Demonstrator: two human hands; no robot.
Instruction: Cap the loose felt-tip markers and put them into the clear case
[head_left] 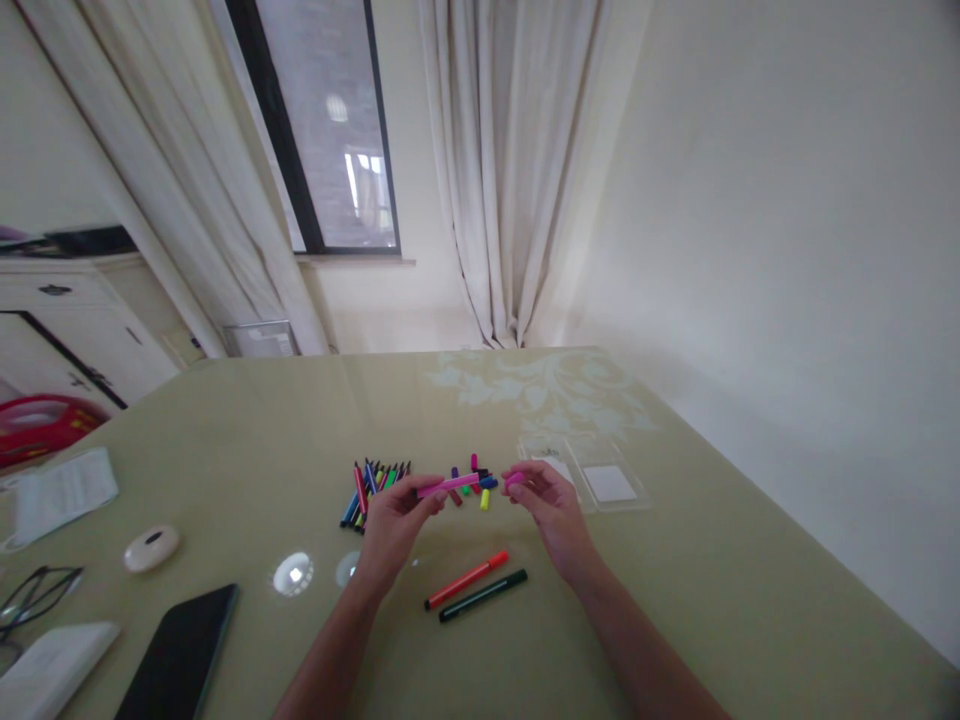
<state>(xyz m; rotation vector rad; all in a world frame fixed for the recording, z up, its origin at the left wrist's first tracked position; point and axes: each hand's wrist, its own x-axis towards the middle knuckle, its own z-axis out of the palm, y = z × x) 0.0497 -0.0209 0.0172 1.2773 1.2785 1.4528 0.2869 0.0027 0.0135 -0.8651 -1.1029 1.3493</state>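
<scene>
Left fingers (425, 508) tight on pink marker (459, 483), right fingers (535, 470) (nearby) tight on pink cap (514, 480)

I see a hard, glossy table (300, 430), smooth enough to mirror bright lights. The pink pen (459, 484) and pink cap (514, 480) look to me like smooth plastic, as do the orange pen (466, 580) and dark green pen (484, 596). I make out clear, shiny plastic in the case (634, 475), soft matt cloth in the curtain (510, 150), and a smooth, matt wall (787, 250).
</scene>
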